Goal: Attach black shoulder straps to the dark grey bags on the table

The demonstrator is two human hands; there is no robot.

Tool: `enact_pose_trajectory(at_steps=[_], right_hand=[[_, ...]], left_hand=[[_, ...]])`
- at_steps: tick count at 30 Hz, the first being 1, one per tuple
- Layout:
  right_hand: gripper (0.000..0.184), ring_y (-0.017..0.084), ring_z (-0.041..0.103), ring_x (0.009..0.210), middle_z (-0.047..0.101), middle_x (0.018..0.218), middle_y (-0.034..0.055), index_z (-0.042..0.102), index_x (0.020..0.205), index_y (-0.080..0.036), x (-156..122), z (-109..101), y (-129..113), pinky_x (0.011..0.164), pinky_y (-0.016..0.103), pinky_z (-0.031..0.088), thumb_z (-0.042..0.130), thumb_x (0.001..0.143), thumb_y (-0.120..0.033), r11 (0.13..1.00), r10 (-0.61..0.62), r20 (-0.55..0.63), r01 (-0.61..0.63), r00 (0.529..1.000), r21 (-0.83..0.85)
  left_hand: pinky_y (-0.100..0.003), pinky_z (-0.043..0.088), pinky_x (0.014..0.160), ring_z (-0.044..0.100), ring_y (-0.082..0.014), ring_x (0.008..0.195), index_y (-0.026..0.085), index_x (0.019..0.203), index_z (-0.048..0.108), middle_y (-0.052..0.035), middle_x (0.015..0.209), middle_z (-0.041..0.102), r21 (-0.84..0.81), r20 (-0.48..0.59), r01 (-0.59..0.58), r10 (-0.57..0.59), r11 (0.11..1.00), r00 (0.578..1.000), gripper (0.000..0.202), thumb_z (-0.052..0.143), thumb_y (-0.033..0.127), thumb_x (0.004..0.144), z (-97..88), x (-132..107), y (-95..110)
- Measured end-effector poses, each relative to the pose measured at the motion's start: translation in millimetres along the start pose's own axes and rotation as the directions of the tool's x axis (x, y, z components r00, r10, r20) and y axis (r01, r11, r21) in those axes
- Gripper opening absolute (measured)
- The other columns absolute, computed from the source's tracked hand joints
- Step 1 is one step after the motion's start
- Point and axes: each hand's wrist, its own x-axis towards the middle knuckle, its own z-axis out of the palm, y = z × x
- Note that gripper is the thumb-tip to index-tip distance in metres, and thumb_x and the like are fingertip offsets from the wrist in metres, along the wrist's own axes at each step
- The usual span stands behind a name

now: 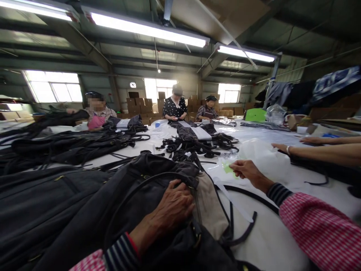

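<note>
My left hand (pixel 173 205) rests on top of a dark grey bag (pixel 135 195) in front of me, fingers curled over its handle and top edge. My right hand (pixel 246 170) reaches forward over the white table (pixel 270 237), fingers pinched on a clear plastic bag (pixel 254 154) with a small green card (pixel 227 167) beside the fingertips. A tan lining (pixel 210 209) shows at the bag's open side, and black straps (pixel 239 233) trail from it across the table.
More dark bags (pixel 42 203) are stacked at my left. Heaps of black straps and bags (pixel 194 145) lie mid-table. A co-worker's bare arms (pixel 318 148) reach in from the right. Three people work at the far side, with cardboard boxes (pixel 139 103) behind.
</note>
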Motion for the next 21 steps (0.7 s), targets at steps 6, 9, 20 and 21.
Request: enact_pose_trajectory(at_steps=[6, 9, 20, 21], right_hand=[[0.026, 0.008, 0.051, 0.043, 0.065, 0.056, -0.0001, 0.061, 0.08, -0.015, -47.6, 64.1, -37.5, 0.042, 0.018, 0.034, 0.067, 0.08, -0.04, 0.997, -0.035, 0.542, -0.006, 0.84, 0.074], [0.012, 0.011, 0.054, 0.039, 0.059, 0.049, -0.0036, 0.06, 0.085, -0.017, -59.7, 94.6, -39.2, 0.039, 0.018, 0.033, 0.06, 0.08, -0.028, 0.998, -0.053, 0.633, 0.05, 0.772, 0.023], [0.021, 0.022, 0.071, 0.087, 0.075, 0.096, 0.0079, 0.068, 0.101, -0.017, -43.5, 139.5, -26.7, 0.071, 0.027, 0.048, 0.058, 0.083, -0.013, 0.557, -0.368, 0.456, 0.585, 0.811, -0.59], [0.021, 0.022, 0.072, 0.084, 0.076, 0.094, 0.0084, 0.068, 0.101, -0.017, -40.6, 149.0, -24.0, 0.068, 0.027, 0.047, 0.058, 0.084, -0.012, 0.464, -0.379, 0.491, 0.62, 0.784, -0.632]], left_hand=[[-0.045, 0.025, 0.107, 0.06, -0.0195, 0.097, 0.021, 0.087, 0.063, 0.0004, 0.084, 0.07, 0.027, 0.057, 0.06, -0.061, 0.998, 0.996, 0.015, 0.053, 0.024, 0.099, -7.7, 2.7, 6.1], [-0.046, 0.027, 0.107, 0.063, -0.0221, 0.103, 0.022, 0.124, 0.062, -0.0047, 0.1, 0.073, 0.033, 0.081, 0.173, -0.175, 0.984, 0.981, 0.029, 0.051, 0.021, 0.098, -14.5, 7.1, 13.1], [-0.043, 0.028, 0.113, 0.059, -0.0254, 0.123, 0.016, 0.157, 0.036, -0.0134, 0.13, 0.067, -0.023, 0.036, 0.406, -0.405, 0.914, 0.914, 0.068, 0.049, 0.02, 0.09, -12.4, 8.9, 16.6], [-0.043, 0.028, 0.113, 0.059, -0.0257, 0.123, 0.017, 0.157, 0.035, -0.0133, 0.131, 0.067, -0.026, 0.031, 0.402, -0.401, 0.915, 0.916, 0.071, 0.049, 0.019, 0.088, -8.5, 8.7, 13.5]])
